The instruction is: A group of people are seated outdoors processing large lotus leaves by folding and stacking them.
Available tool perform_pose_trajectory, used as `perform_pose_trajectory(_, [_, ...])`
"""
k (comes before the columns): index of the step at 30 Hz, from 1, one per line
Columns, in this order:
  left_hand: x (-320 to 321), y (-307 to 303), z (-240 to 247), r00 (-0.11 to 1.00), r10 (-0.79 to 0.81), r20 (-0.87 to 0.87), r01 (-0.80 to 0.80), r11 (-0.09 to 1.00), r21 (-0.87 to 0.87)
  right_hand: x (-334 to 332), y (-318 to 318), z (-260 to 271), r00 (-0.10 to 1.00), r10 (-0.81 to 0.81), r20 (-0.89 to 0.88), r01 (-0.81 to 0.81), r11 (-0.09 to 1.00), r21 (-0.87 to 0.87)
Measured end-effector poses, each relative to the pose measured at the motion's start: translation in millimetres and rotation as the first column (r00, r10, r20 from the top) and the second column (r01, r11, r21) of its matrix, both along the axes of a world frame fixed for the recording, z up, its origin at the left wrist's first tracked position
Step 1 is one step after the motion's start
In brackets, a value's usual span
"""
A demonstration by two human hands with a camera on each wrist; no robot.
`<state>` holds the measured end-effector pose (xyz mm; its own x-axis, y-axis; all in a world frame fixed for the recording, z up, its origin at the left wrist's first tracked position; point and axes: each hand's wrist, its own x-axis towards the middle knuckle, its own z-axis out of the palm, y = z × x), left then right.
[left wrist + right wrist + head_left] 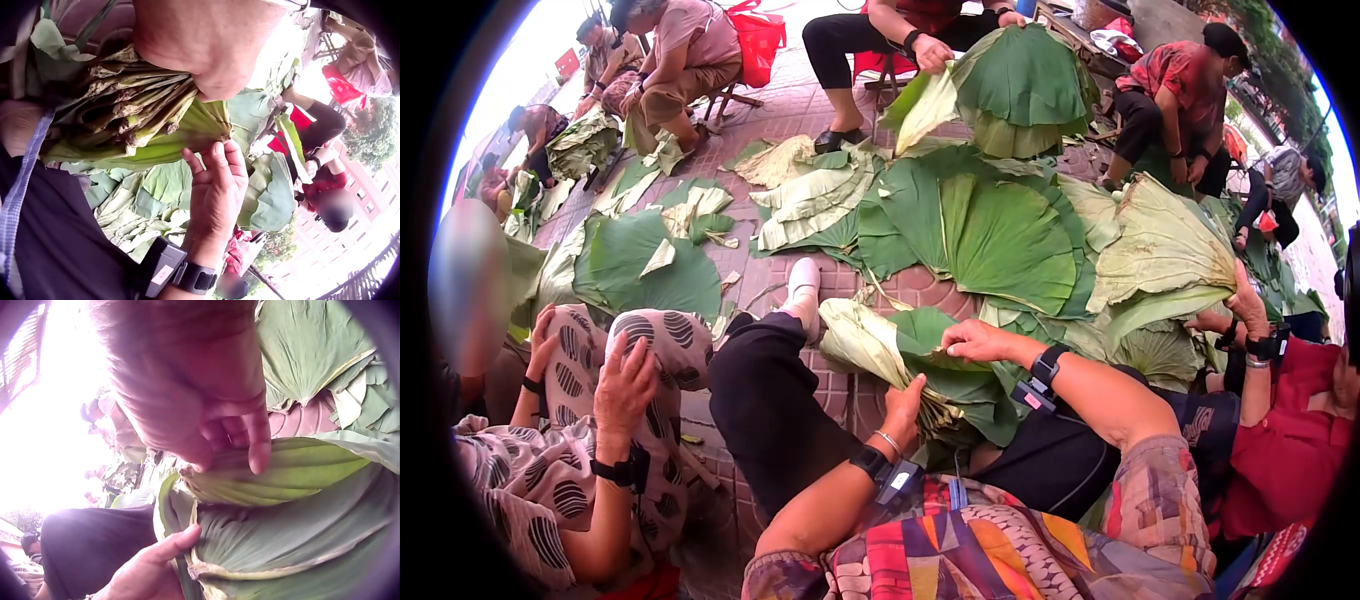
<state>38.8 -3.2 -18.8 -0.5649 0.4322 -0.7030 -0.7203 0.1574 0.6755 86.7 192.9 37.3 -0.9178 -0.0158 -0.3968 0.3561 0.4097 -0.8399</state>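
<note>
My left hand point(903, 412) grips the stem ends of a thick bundle of folded leaves point(865, 340) above my lap. In the left wrist view the brown cut stems point(134, 112) fan out beside that hand point(200, 50). My right hand point(985, 342) is at the bundle's upper side, its thumb and fingertips pinching the pointed end of a green leaf point(209, 119). The right wrist view has this leaf point(281, 472) just under the right hand point(206, 406), with the left thumb point(181, 540) lying on the darker leaves below.
Large green leaves point(1010, 240) and pale ones point(1165, 245) lie piled on the red paving point(755, 290) ahead. A person in patterned clothes point(615, 390) sits at left, one in red point(1285, 440) at right. Across the pile someone holds up leaves point(1020, 85).
</note>
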Motion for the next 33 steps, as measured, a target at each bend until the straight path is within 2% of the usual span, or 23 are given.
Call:
perform_pose_trajectory(2, [-2, 0, -12, 1.000, -0.007, 0.009, 0.006, 1.000, 0.015, 0, 3, -2, 0.983, 0.114, -0.141, -0.099, 0.989, 0.110])
perform_pose_trajectory(4, [-2, -1, -9, 1.000, -0.016, 0.013, 0.015, 0.999, 0.035, -3, -1, 10, 0.983, 0.093, -0.160, -0.083, 0.994, 0.064])
perform_pose_trajectory(6, [0, 1, -5, 1.000, 0.009, 0.029, -0.011, 0.999, 0.035, -8, 1, 24, 0.985, 0.041, -0.169, -0.013, 0.986, 0.166])
perform_pose_trajectory(7, [-1, 1, -4, 0.999, -0.008, 0.033, 0.007, 1.000, 0.022, -11, 5, 31, 0.949, -0.036, -0.313, 0.100, 0.977, 0.189])
perform_pose_trajectory(8, [-1, 0, -4, 0.999, -0.008, 0.031, 0.007, 1.000, 0.029, -15, 13, 39, 0.924, -0.172, -0.341, 0.230, 0.963, 0.140])
perform_pose_trajectory(10, [0, 0, -7, 0.999, -0.016, 0.048, 0.013, 0.998, 0.067, -20, 30, 68, 0.816, -0.267, -0.512, 0.415, 0.888, 0.198])
perform_pose_trajectory(12, [0, 0, -8, 0.999, -0.022, 0.028, 0.021, 0.999, 0.044, -18, 40, 104, 0.718, -0.358, -0.597, 0.588, 0.770, 0.247])
perform_pose_trajectory(14, [1, 0, -4, 1.000, -0.014, -0.009, 0.015, 0.997, 0.070, -18, 52, 118, 0.469, -0.280, -0.838, 0.728, 0.660, 0.187])
perform_pose_trajectory(15, [2, 1, -3, 1.000, -0.014, -0.008, 0.014, 0.998, 0.068, -17, 53, 130, 0.470, -0.276, -0.839, 0.726, 0.662, 0.189])
perform_pose_trajectory(17, [1, 1, -4, 1.000, -0.018, -0.013, 0.018, 0.999, 0.042, -13, 48, 153, 0.288, -0.202, -0.936, 0.854, 0.497, 0.155])
perform_pose_trajectory(18, [1, 1, -6, 1.000, -0.024, -0.019, 0.025, 1.000, 0.013, -12, 47, 158, 0.292, -0.202, -0.935, 0.853, 0.497, 0.158])
perform_pose_trajectory(21, [1, 0, -24, 0.998, -0.033, -0.044, 0.034, 0.999, 0.027, -13, 44, 152, 0.380, 0.031, -0.924, 0.812, 0.466, 0.350])
perform_pose_trajectory(22, [0, 0, -23, 0.998, -0.039, -0.045, 0.040, 0.999, 0.024, -15, 43, 143, 0.379, 0.026, -0.925, 0.816, 0.462, 0.348])
perform_pose_trajectory(24, [1, 1, -20, 1.000, -0.016, -0.004, 0.016, 0.999, 0.039, -17, 38, 125, 0.533, 0.091, -0.841, 0.697, 0.516, 0.497])
perform_pose_trajectory(25, [0, 1, -19, 1.000, -0.021, -0.003, 0.021, 0.999, 0.036, -18, 39, 112, 0.535, 0.086, -0.841, 0.699, 0.514, 0.497])
perform_pose_trajectory(27, [0, 0, -17, 0.999, -0.018, 0.033, 0.016, 0.998, 0.066, -20, 41, 81, 0.650, 0.140, -0.747, 0.577, 0.549, 0.605])
perform_pose_trajectory(28, [0, 0, -11, 0.999, -0.021, 0.041, 0.019, 0.998, 0.057, -18, 38, 68, 0.656, 0.132, -0.743, 0.574, 0.552, 0.605])
perform_pose_trajectory(30, [0, 1, -3, 1.000, -0.008, 0.027, 0.008, 1.000, 0.022, -14, 29, 53, 0.911, -0.013, -0.412, 0.253, 0.807, 0.534])
perform_pose_trajectory(32, [0, 3, -13, 1.000, -0.015, 0.014, 0.015, 1.000, 0.023, -12, 13, 48, 0.975, 0.142, -0.168, -0.052, 0.891, 0.452])
perform_pose_trajectory(33, [-1, 3, -16, 1.000, -0.014, 0.004, 0.014, 0.999, 0.041, -9, 7, 33, 0.972, 0.206, -0.111, -0.151, 0.914, 0.375])
